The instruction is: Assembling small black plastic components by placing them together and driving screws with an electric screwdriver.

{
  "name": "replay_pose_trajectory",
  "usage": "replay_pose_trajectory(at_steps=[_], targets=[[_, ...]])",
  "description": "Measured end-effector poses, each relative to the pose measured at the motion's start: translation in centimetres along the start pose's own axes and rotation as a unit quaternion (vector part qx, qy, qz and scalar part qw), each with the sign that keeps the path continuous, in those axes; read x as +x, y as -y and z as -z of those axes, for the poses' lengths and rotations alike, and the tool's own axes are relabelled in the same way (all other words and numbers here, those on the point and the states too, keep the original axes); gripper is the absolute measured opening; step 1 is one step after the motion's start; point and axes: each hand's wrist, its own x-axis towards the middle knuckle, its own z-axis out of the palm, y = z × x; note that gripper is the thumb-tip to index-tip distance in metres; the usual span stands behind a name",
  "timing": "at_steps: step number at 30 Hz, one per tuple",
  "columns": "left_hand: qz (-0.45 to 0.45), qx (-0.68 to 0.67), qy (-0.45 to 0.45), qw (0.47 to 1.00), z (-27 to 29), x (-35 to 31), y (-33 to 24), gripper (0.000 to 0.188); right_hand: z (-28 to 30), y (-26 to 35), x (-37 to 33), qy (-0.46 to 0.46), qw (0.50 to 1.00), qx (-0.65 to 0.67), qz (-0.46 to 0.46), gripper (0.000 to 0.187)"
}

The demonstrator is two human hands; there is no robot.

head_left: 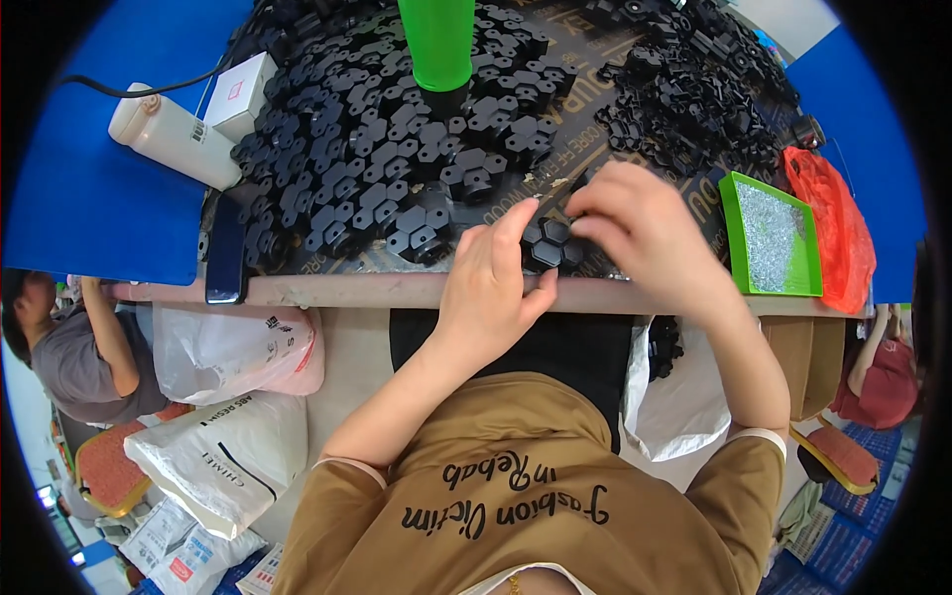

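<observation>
At the table's near edge my left hand [489, 288] steadies a black plastic part with hexagonal faces [548, 244], its thumb and fingers closed about the part's left side. My right hand [640, 230] is just right of the same part, fingers curled and pinched together and slightly blurred. Whatever lies between those fingertips is too small or hidden to make out. Many similar black parts with hexagonal faces [382, 203] stand in rows to the left and beyond my hands.
A green tray of small silvery pieces [727, 228] sits right, beside a red plastic bag [843, 248]. A green cylinder [438, 50] stands far centre. Loose black pieces [684, 99] are heaped far right. At left are a white bottle [183, 144], a white box [238, 97] and a phone [226, 253].
</observation>
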Motion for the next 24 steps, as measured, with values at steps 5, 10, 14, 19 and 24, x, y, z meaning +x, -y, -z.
replay_pose_trajectory(at_steps=[5, 10, 14, 19, 24], targets=[[0.034, 0.008, 0.029, 0.999, -0.1, -0.3, -0.1, 0.084, -2.8, 3.2, -1.4, 0.011, 0.990, -0.133, -0.039, 0.024], [0.021, -0.008, 0.005, 1.000, -0.2, -0.1, -0.4, 0.084, -2.1, 2.7, -0.8, 0.005, 0.994, -0.054, -0.091, 0.024], [0.020, -0.005, 0.000, 1.000, -0.1, 0.1, -0.2, 0.082, -0.4, 3.3, -0.3, -0.045, 0.991, 0.053, -0.116, 0.020], [0.022, 0.018, -0.003, 1.000, -0.2, -0.1, -0.3, 0.081, 2.9, 1.6, -2.2, -0.066, 0.965, 0.203, -0.151, 0.021], [-0.052, -0.073, -0.047, 0.995, 0.6, 0.0, -0.3, 0.081, -2.4, 2.2, -5.4, -0.201, 0.742, 0.624, -0.140, 0.023]])
